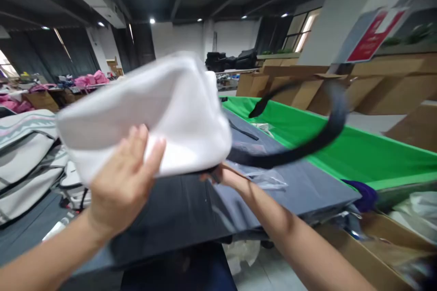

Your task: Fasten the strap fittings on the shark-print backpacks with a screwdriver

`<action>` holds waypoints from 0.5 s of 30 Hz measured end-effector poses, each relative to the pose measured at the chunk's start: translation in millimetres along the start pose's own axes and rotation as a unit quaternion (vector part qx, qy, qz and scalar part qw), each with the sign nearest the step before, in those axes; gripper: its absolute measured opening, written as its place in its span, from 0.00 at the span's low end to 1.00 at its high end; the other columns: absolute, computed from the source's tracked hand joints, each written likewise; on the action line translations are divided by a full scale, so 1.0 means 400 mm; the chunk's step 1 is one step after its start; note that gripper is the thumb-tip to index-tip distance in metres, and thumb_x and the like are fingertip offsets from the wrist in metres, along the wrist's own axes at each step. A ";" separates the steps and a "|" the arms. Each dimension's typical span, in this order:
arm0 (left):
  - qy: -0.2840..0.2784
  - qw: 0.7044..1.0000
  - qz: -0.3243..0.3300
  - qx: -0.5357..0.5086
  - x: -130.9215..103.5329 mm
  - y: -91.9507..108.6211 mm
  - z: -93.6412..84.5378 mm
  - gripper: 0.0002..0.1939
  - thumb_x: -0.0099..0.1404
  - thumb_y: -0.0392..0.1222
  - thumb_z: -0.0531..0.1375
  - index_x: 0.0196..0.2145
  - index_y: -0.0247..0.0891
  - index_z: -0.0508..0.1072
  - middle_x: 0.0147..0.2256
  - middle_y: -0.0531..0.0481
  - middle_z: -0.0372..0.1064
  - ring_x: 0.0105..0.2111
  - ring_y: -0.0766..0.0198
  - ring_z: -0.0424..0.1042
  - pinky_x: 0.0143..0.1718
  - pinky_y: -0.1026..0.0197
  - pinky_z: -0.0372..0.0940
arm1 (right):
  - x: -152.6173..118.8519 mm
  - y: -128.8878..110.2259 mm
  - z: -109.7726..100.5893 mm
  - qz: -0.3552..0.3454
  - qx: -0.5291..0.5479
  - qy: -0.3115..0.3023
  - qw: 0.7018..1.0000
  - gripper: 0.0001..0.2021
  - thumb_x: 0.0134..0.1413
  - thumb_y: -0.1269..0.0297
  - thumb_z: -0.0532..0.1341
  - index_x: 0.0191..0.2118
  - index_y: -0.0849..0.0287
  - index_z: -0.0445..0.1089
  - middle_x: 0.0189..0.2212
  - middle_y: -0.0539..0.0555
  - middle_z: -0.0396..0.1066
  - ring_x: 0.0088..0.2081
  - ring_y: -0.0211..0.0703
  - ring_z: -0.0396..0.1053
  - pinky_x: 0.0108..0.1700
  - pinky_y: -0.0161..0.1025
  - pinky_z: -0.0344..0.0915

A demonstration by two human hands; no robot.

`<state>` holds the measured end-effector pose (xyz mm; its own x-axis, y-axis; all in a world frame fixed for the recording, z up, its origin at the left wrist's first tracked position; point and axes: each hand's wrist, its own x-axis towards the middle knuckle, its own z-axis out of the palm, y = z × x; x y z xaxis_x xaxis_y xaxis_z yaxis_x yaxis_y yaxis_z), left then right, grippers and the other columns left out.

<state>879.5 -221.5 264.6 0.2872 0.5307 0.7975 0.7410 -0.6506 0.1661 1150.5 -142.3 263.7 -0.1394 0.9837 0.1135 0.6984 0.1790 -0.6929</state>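
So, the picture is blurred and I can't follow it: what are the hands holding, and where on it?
A white bag, lifted above the grey table. The left hand supports its underside; the right hand grips its lower edge by the black strap.

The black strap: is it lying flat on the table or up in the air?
In the air: the black strap arcs above the grey table from the white bag.
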 end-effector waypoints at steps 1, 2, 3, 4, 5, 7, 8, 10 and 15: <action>0.016 0.998 0.051 0.043 -0.022 -0.007 0.054 0.27 0.68 0.41 0.57 0.64 0.53 0.62 0.64 0.53 0.59 0.65 0.49 0.57 0.65 0.44 0.56 | 0.010 0.047 0.018 0.031 0.007 -0.037 0.999 0.12 0.54 0.72 0.58 0.44 0.61 0.71 0.23 0.52 0.71 0.26 0.45 0.74 0.22 0.33 0.63; 0.018 0.992 0.099 0.077 -0.043 -0.024 0.107 0.28 0.68 0.40 0.57 0.64 0.52 0.60 0.63 0.51 0.61 0.63 0.51 0.60 0.65 0.45 0.57 | 0.014 0.100 0.036 0.055 0.014 -0.059 0.997 0.11 0.53 0.74 0.58 0.42 0.61 0.71 0.22 0.51 0.70 0.24 0.43 0.73 0.20 0.31 0.60; 0.009 0.987 0.119 0.104 -0.062 -0.050 0.156 0.30 0.68 0.41 0.58 0.66 0.50 0.57 0.62 0.49 0.63 0.63 0.51 0.61 0.64 0.46 0.58 | 0.014 0.156 0.053 0.088 0.022 -0.088 0.992 0.11 0.51 0.75 0.59 0.42 0.62 0.70 0.22 0.50 0.70 0.21 0.42 0.72 0.18 0.30 0.59; -0.007 0.985 0.110 0.132 -0.080 -0.085 0.202 0.32 0.68 0.43 0.58 0.67 0.48 0.55 0.63 0.46 0.61 0.64 0.48 0.60 0.63 0.43 0.58 | 0.012 0.212 0.069 0.120 0.041 -0.107 0.986 0.13 0.51 0.75 0.59 0.44 0.62 0.68 0.23 0.49 0.70 0.20 0.41 0.72 0.18 0.29 0.58; -0.022 0.985 0.074 0.153 -0.096 -0.125 0.245 0.34 0.67 0.45 0.59 0.68 0.45 0.53 0.65 0.42 0.57 0.65 0.43 0.56 0.62 0.39 0.57 | 0.011 0.265 0.084 0.164 0.076 -0.123 0.976 0.15 0.52 0.76 0.58 0.47 0.63 0.66 0.24 0.49 0.71 0.20 0.40 0.72 0.17 0.28 0.57; -0.046 0.982 -0.033 0.178 -0.122 -0.215 0.318 0.39 0.65 0.48 0.61 0.68 0.40 0.50 0.68 0.34 0.49 0.67 0.35 0.48 0.59 0.31 0.57 | 0.013 0.347 0.112 0.232 0.155 -0.119 0.953 0.19 0.57 0.74 0.56 0.55 0.64 0.60 0.28 0.51 0.72 0.22 0.39 0.74 0.15 0.25 0.52; -0.058 0.980 -0.081 0.172 -0.132 -0.258 0.348 0.41 0.64 0.48 0.62 0.68 0.39 0.49 0.68 0.32 0.47 0.67 0.34 0.49 0.58 0.32 0.60 | 0.019 0.373 0.124 0.249 0.196 -0.102 0.943 0.21 0.59 0.73 0.54 0.58 0.65 0.57 0.30 0.53 0.72 0.23 0.40 0.75 0.15 0.25 0.50; -0.090 0.977 -0.137 0.133 -0.146 -0.325 0.394 0.39 0.64 0.48 0.61 0.67 0.38 0.50 0.66 0.33 0.53 0.65 0.40 0.56 0.56 0.39 0.65 | 0.045 0.396 0.147 0.241 0.269 -0.055 0.931 0.26 0.63 0.68 0.53 0.65 0.63 0.49 0.35 0.57 0.73 0.27 0.42 0.77 0.14 0.24 0.49; -0.114 0.969 -0.190 0.106 -0.127 -0.381 0.449 0.27 0.67 0.42 0.56 0.63 0.43 0.61 0.62 0.41 0.62 0.61 0.49 0.64 0.55 0.46 0.68 | 0.188 0.358 0.170 0.152 0.350 -0.018 0.924 0.32 0.61 0.65 0.56 0.69 0.52 0.46 0.46 0.60 0.72 0.31 0.44 0.79 0.14 0.24 0.50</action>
<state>861.0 -52.0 94.5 0.0774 0.8317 0.5498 0.9208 -0.2711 0.2804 1192.3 -43.8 124.4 -0.0445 0.9832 -0.1772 0.0850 -0.1730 -0.9812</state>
